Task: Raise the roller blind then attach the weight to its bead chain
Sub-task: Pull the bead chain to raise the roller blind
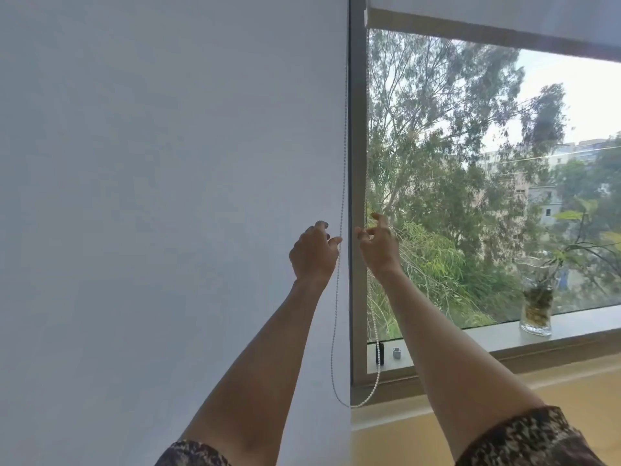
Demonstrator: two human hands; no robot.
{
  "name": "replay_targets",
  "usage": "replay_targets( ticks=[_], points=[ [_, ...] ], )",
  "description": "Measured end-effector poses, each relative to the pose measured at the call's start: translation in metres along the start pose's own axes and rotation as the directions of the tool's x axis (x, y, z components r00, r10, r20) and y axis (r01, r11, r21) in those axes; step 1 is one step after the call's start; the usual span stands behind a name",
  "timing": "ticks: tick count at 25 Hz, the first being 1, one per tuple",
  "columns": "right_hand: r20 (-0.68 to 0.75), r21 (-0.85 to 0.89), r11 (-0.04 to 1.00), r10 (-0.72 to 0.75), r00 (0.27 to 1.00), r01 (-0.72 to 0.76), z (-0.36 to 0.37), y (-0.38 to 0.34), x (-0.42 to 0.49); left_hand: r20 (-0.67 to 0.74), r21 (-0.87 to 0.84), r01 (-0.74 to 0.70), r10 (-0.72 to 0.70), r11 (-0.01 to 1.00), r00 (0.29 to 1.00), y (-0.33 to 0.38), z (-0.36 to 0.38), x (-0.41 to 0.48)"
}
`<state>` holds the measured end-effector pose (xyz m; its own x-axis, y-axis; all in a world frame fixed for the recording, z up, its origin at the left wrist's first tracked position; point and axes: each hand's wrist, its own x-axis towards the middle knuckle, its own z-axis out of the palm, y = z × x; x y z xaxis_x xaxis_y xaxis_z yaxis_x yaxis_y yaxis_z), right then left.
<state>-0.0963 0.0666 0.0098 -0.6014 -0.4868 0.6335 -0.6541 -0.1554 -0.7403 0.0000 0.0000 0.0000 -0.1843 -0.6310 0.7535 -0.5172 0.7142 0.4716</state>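
The white roller blind (504,18) is rolled up near the top of the window. Its bead chain (342,183) hangs as a long loop, one strand over the wall and one along the window frame, with the bottom of the loop below the sill. My left hand (314,255) is raised beside the left strand, fingers loosely curled, thumb tip just touching it. My right hand (379,250) is at the same height on the right strand, which runs between thumb and forefinger. A small grey weight (396,353) and a black piece (379,353) stand on the sill behind the chain.
A plain white wall (151,196) fills the left half. A glass vase with a plant (537,311) stands on the window sill (578,327) to the right. A wooden ledge (504,398) runs below the sill. Trees and buildings lie outside the glass.
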Motion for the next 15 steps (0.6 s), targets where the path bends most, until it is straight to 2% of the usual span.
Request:
replay_targets(
  ticks=[6,15],
  points=[
    [-0.076,0.117,0.993,-0.007,0.997,0.016,-0.004,-0.009,0.009,0.031,-0.064,0.052,-0.05,0.997,0.998,0.01,0.001,0.006],
    [-0.172,0.086,0.986,-0.129,0.977,0.146,-0.011,0.0,0.0,0.043,-0.11,0.073,-0.069,0.991,0.997,0.023,0.007,0.005]
  ],
)
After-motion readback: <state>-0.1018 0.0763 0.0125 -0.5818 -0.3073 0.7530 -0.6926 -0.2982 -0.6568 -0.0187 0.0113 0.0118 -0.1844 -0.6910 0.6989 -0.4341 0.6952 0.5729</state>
